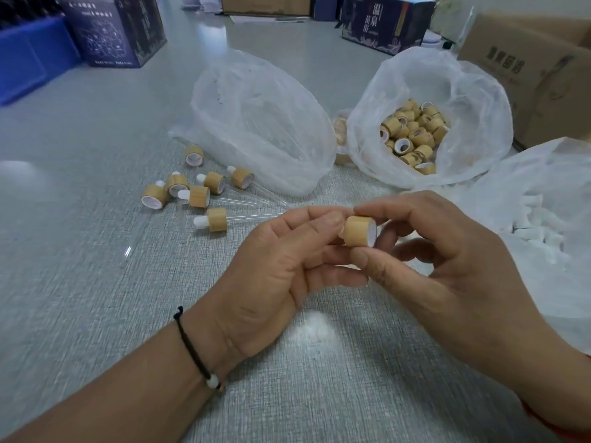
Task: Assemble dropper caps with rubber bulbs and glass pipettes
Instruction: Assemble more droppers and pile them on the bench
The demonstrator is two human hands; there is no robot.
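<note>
A bamboo-coloured dropper cap (358, 231) with a white inner rim is held above the grey table between both hands. My right hand (441, 260) pinches it between thumb and forefinger. My left hand (281, 260) touches its left end with curled fingertips; whatever sits at that end is hidden. Several finished droppers (212, 219) with white bulbs and glass pipettes lie to the left. A plastic bag of loose caps (412, 135) stands behind, and a bag of white rubber bulbs (537, 225) lies at the right.
A crumpled plastic bag (256, 123) lies behind the finished droppers, its contents unclear. A cardboard box (537, 68) stands far right, printed dark boxes (118, 30) and a blue crate (28, 59) at the back. A loose glass pipette (126, 255) lies at left.
</note>
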